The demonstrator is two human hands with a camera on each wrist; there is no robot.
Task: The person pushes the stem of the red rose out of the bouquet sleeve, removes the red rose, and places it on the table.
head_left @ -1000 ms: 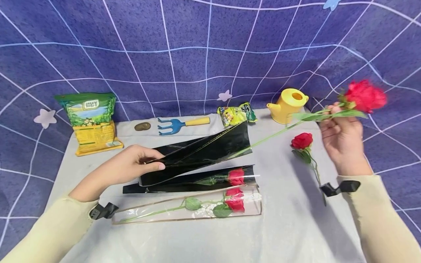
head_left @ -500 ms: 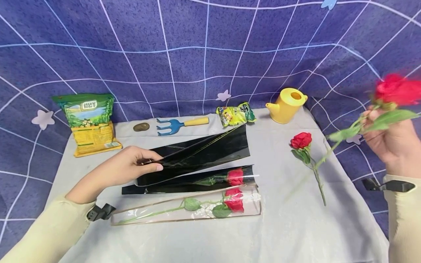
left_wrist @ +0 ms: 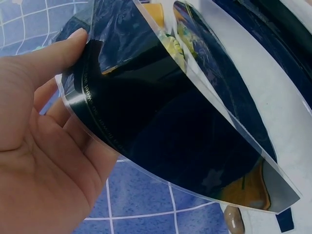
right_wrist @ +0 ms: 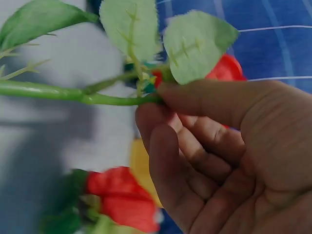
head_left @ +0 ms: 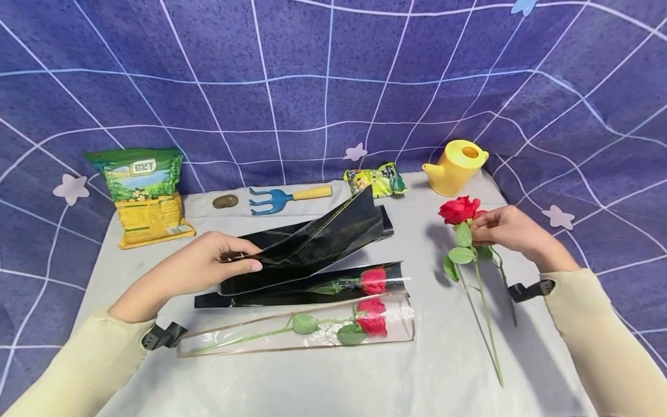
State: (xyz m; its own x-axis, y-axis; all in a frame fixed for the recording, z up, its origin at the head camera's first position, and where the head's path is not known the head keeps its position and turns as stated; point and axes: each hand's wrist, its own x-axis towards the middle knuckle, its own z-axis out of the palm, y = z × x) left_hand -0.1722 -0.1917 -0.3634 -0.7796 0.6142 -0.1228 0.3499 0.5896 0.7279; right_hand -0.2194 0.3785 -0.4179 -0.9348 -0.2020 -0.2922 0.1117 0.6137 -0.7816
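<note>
My left hand (head_left: pixel 200 266) pinches the near end of a black flower sleeve (head_left: pixel 333 234), its wide far end lifted and turned toward the right. In the left wrist view, thumb and fingers clasp the sleeve's glossy film (left_wrist: pixel 161 117). On the right, my right hand (head_left: pixel 513 231) pinches a red rose (head_left: pixel 460 209) by its green stem just below the bloom. That stem (right_wrist: pixel 58 92) shows clearly in the right wrist view. A second rose (right_wrist: pixel 122 197) lies on the table, partly hidden behind the hand in the head view.
A rose in a black sleeve (head_left: pixel 373 280) and another in a clear sleeve (head_left: pixel 372 317) lie in front. Behind stand a green-yellow bag (head_left: pixel 146 197), a stone (head_left: pixel 226 201), a blue hand fork (head_left: pixel 276 201), a small yellow-green packet (head_left: pixel 375 180) and a yellow watering can (head_left: pixel 455 168).
My right hand swung the rose out to the right, then back left and down over the rose on the table. The stem left the sleeve, whose far end bent upward; my left hand stayed put.
</note>
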